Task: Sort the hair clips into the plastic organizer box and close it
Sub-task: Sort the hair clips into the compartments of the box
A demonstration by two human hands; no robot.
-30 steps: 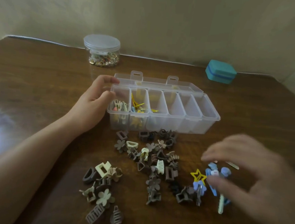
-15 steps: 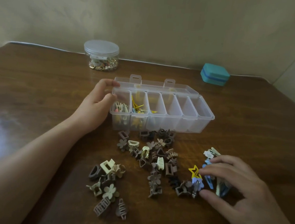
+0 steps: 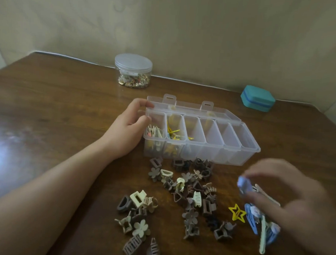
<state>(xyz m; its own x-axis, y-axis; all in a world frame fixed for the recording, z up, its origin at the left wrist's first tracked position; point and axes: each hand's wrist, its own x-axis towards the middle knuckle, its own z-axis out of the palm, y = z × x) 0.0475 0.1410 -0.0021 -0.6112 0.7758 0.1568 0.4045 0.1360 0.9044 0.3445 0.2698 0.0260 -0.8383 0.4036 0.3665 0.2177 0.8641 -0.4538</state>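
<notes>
The left hand (image 3: pixel 129 131) gripped the left end of the organizer box (image 3: pixel 201 139), mid-desk, lid open. Loose hair clips (image 3: pixel 187 197) lay nearer the front edge. The right hand (image 3: pixel 298 200), blurred, pinched a blue clip (image 3: pixel 243 185); best dropped into an empty compartment while the box was steadied.

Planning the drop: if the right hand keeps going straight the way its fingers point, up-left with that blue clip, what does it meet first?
Probably the organizer box front wall near its empty right compartments; right hand is blurred, so height is unclear.

Left hand (image 3: pixel 126 130) gripping — right hand (image 3: pixel 290 199) pinching.
</notes>
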